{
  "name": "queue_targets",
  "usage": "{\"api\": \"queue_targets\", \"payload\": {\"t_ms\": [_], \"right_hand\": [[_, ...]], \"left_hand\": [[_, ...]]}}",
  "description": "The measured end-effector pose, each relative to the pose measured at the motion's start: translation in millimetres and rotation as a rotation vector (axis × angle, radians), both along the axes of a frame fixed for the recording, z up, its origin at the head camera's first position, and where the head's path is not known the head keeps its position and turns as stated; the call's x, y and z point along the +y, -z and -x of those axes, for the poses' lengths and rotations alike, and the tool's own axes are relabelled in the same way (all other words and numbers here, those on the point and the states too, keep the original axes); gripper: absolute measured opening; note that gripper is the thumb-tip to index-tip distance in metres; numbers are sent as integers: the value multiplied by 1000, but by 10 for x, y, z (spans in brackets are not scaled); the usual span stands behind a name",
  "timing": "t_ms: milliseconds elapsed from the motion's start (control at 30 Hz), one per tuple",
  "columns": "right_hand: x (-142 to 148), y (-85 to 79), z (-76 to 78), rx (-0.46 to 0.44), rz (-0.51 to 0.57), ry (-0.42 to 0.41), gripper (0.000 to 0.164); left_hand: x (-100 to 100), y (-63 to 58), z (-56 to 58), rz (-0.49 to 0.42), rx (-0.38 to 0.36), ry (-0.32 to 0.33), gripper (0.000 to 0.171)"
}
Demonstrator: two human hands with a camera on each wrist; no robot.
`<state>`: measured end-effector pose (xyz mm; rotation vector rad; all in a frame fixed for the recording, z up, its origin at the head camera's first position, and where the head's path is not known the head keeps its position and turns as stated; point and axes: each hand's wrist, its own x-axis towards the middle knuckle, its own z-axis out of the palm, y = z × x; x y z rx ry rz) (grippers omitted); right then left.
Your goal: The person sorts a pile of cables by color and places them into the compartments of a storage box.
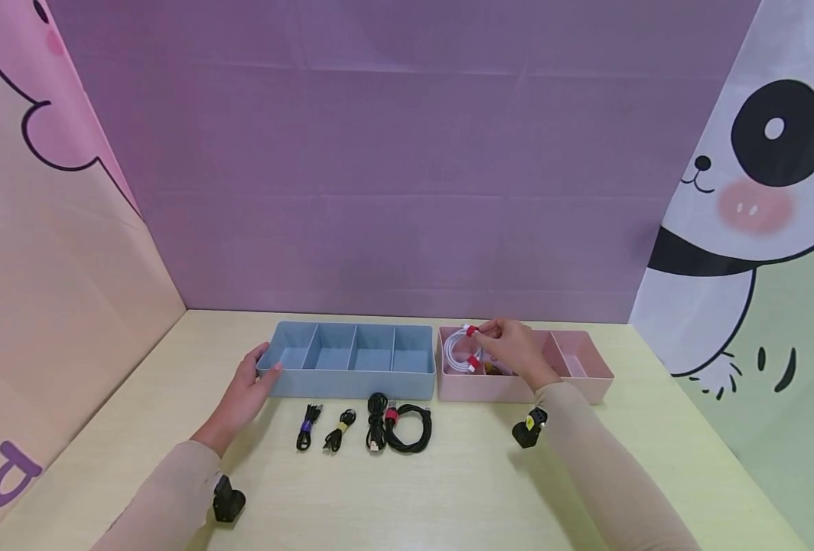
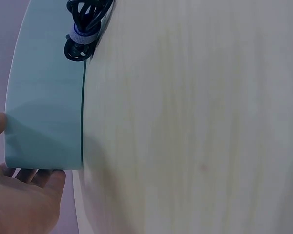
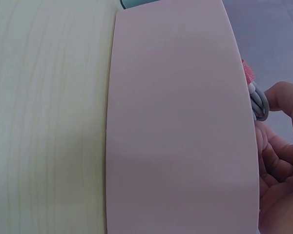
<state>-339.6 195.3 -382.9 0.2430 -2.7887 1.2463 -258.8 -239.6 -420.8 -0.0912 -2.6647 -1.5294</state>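
My left hand [image 1: 245, 390] grips the left end of a blue compartment box [image 1: 352, 385], thumb by its top edge and fingers against the end wall. In the left wrist view, the box's blue front wall [image 2: 44, 107] lies between thumb and fingers. Over the left part of a pink compartment box [image 1: 483, 389], my right hand [image 1: 515, 350] pinches a coiled white cable [image 1: 451, 357] with red ties. The right wrist view shows that cable [image 3: 259, 105] at the fingertips, partly hidden behind the pink wall [image 3: 180, 117].
In front of the blue box lie black cables: one with a purple tie [image 1: 307, 428], one with a yellow tie [image 1: 339, 431], a long bundle [image 1: 376, 423] and a round coil with a red tie [image 1: 391, 418]. A purple backdrop [image 1: 407, 168] stands behind the boxes.
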Motion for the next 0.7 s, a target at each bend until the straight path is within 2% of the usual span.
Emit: {"api": "queue_targets", "payload": {"t_ms": [300,700], "right_hand": [[12,-18,-9,22,-26,-7,31],[4,-30,-38,24,-22,-35,27]], "left_hand": [[-3,13,-1,9,-13,-5,71],[-9,14,-14,11,-11,1,71]]}}
